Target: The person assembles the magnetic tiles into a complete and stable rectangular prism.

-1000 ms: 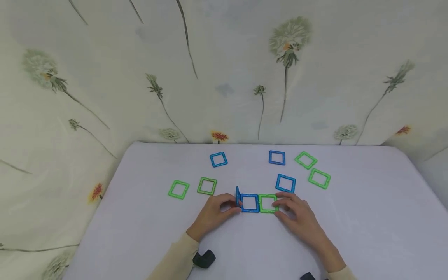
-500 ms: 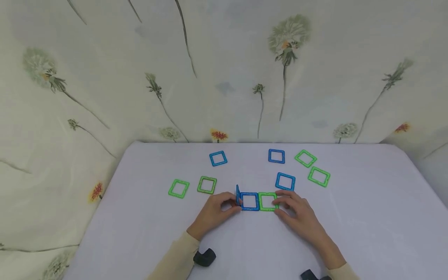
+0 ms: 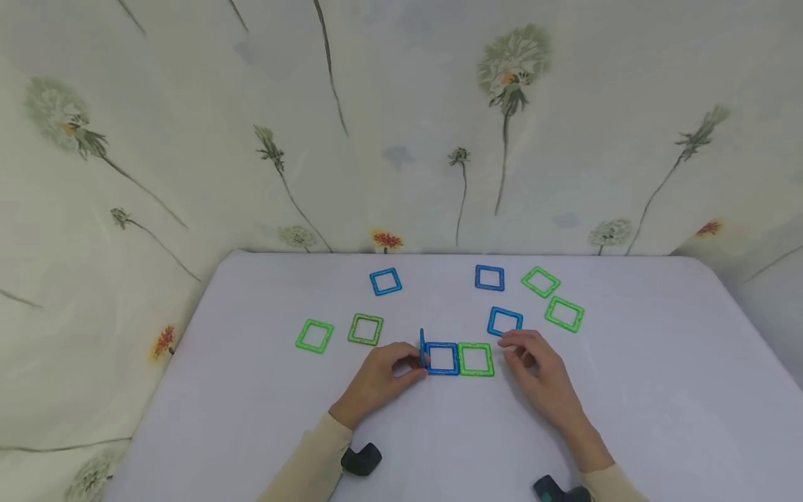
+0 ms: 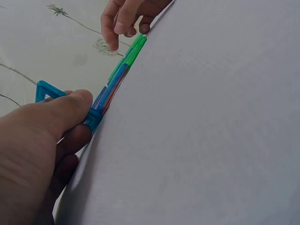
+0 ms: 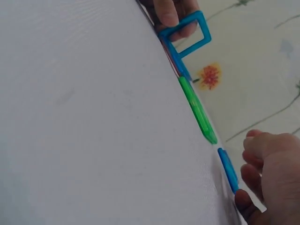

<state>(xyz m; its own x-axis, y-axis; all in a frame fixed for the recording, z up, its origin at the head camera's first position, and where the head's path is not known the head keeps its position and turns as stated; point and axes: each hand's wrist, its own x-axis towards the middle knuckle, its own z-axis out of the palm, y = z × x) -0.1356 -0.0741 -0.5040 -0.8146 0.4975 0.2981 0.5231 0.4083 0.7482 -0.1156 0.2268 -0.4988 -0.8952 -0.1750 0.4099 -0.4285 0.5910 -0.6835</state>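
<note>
In the head view my left hand [image 3: 379,380] pinches a blue square magnetic tile frame [image 3: 422,345] that stands upright on its edge. The upright frame adjoins a flat blue square tile [image 3: 443,372], whose right side touches a flat green square tile [image 3: 477,373]. My right hand [image 3: 542,380] is just right of the green tile, apart from it, fingers loosely bent and holding nothing. Its fingertips overlap the near edge of another blue tile [image 3: 505,310]. The left wrist view shows the thumb and fingers of my left hand [image 4: 51,126] on the upright tile's lower part.
Two green tiles [image 3: 315,322] [image 3: 366,316] lie left of the row. Farther back lie a blue tile [image 3: 385,270] and another blue tile [image 3: 489,268]. Two green tiles [image 3: 541,270] [image 3: 564,300] lie at the back right of the white table [image 3: 251,418]. A flowered cloth [image 3: 401,104] hangs behind.
My right hand has let go of the green tile and moved slightly right and away from it. My left hand keeps its hold on the upright blue tile. The head view has shifted slightly.
</note>
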